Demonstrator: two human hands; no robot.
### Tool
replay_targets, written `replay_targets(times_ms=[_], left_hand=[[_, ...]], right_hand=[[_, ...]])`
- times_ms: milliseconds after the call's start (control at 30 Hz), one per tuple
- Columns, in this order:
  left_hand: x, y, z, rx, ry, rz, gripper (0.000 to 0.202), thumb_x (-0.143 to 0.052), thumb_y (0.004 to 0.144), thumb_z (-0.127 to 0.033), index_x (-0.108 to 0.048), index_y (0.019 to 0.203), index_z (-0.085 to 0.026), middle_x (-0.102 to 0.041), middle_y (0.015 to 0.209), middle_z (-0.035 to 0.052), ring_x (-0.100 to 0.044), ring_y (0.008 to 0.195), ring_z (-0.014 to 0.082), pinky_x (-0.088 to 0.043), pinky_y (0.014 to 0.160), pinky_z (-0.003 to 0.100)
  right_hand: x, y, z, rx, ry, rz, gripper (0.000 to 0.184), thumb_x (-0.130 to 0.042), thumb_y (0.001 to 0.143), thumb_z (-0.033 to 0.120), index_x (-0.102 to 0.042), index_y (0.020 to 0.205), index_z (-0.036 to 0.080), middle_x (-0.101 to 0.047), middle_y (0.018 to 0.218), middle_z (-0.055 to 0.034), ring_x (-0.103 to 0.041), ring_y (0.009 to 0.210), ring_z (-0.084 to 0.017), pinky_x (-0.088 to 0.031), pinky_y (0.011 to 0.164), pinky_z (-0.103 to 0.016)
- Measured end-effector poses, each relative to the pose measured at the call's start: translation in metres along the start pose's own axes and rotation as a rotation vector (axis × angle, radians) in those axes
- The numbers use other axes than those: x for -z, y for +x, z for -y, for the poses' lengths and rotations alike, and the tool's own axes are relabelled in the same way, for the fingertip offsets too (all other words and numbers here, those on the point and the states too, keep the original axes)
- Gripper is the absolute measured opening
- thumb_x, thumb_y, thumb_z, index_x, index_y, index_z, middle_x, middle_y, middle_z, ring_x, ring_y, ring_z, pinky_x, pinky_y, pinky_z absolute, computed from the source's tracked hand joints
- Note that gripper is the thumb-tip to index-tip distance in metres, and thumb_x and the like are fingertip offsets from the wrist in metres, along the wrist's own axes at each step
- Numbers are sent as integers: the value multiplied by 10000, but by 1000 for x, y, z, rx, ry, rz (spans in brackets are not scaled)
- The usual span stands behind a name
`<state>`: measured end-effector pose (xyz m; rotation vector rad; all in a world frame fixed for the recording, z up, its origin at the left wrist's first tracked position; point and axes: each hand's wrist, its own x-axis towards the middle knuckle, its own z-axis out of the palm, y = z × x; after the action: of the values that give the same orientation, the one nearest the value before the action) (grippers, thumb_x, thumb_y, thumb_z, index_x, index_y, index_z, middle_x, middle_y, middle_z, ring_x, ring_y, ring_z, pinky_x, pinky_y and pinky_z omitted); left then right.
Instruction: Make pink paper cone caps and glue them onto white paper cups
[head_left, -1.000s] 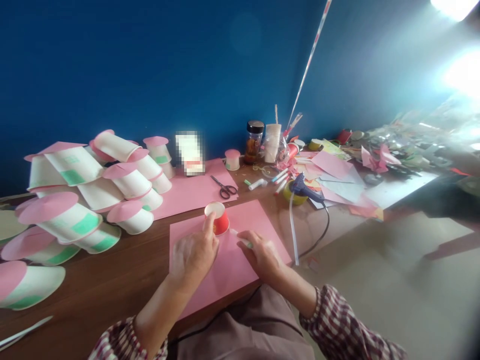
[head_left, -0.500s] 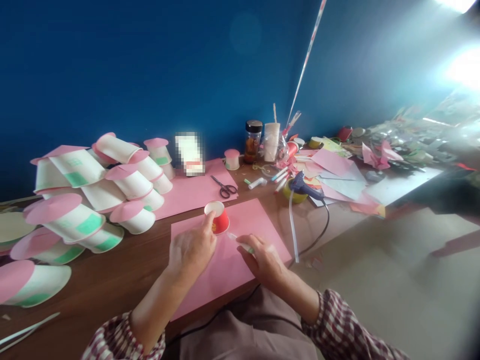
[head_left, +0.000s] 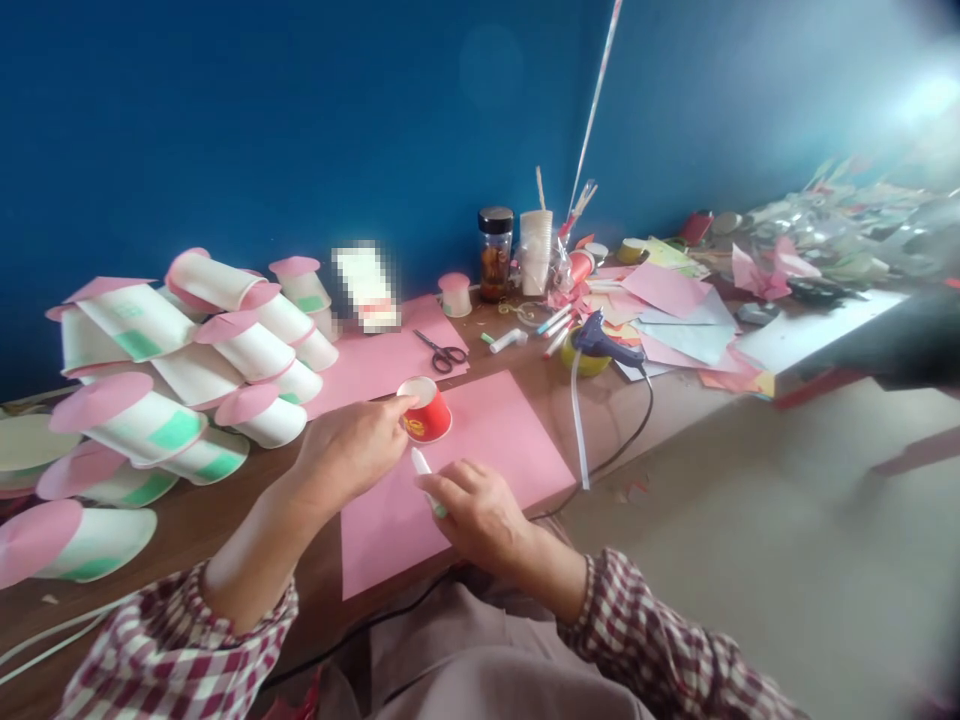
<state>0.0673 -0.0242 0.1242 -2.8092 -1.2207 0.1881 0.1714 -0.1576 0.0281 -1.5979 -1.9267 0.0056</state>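
Observation:
A red paper cup [head_left: 429,418] with a yellow mark stands on a sheet of pink paper [head_left: 506,420], its pale mouth facing up. At the cup's near left side, my left hand [head_left: 352,450] is closed, with thumb and forefinger on the rim. My right hand [head_left: 480,510] grips a white marker [head_left: 421,462] with a green end. The marker's white tip points up toward the cup, just below it and apart from it. My right palm hides part of the marker's barrel.
Stacked white cups with pink paper tops [head_left: 172,340] fill the left. Scissors [head_left: 441,352] lie behind the red cup on more pink paper [head_left: 360,365]. A blue glue gun [head_left: 604,342] rests on a yellow roll to the right. A jar [head_left: 495,255] and stacked cups [head_left: 535,250] stand behind.
The marker has swung from pointing left to pointing up toward the cup. My left hand has shifted left and lower around the rim, and the camera view has moved slightly.

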Motion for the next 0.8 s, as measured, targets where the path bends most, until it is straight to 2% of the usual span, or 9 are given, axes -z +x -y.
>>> replay_targets(times_ms=[100, 267, 433, 600, 800], left_hand=[[2, 1, 0, -6, 23, 25, 528, -348, 795, -218, -534, 1279, -317, -717, 743, 48, -654, 661, 240, -403, 581, 289], [1, 1, -1, -26, 64, 5, 526, -349, 784, -211, -557, 1259, -301, -711, 720, 51, -649, 646, 242, -388, 560, 282], [-1, -1, -1, -37, 76, -31, 526, -367, 780, -215, -552, 1263, -308, -709, 698, 46, -657, 644, 240, -383, 554, 281], [-3, -1, -1, -40, 86, -33, 519, -368, 783, -214, -552, 1262, -295, -707, 682, 44, -662, 639, 231, -382, 542, 272], [-5, 0, 1, -50, 101, -34, 521, -357, 794, -218, -532, 1276, -308, -708, 697, 39, -655, 608, 230, -375, 527, 270]], right_hand=[[-6, 7, 9, 70, -117, 66, 266, -393, 936, 202, -509, 1171, 158, -595, 856, -59, -524, 747, -188, -435, 634, -314], [-14, 19, 16, 88, -207, 160, 235, -296, 966, 149, -517, 1044, 130, -570, 835, -66, -528, 721, -185, -458, 625, -329], [-19, 26, 11, 63, -233, 171, 185, -341, 946, 120, -503, 1034, 109, -565, 847, -74, -548, 741, -191, -483, 638, -338], [-22, 26, 8, 54, -253, 146, 224, -297, 967, 148, -515, 1007, 121, -563, 841, -71, -549, 736, -191, -488, 622, -332], [-24, 27, 6, 63, -276, 152, 219, -310, 949, 109, -517, 1022, 117, -562, 854, -74, -546, 745, -187, -490, 637, -330]])
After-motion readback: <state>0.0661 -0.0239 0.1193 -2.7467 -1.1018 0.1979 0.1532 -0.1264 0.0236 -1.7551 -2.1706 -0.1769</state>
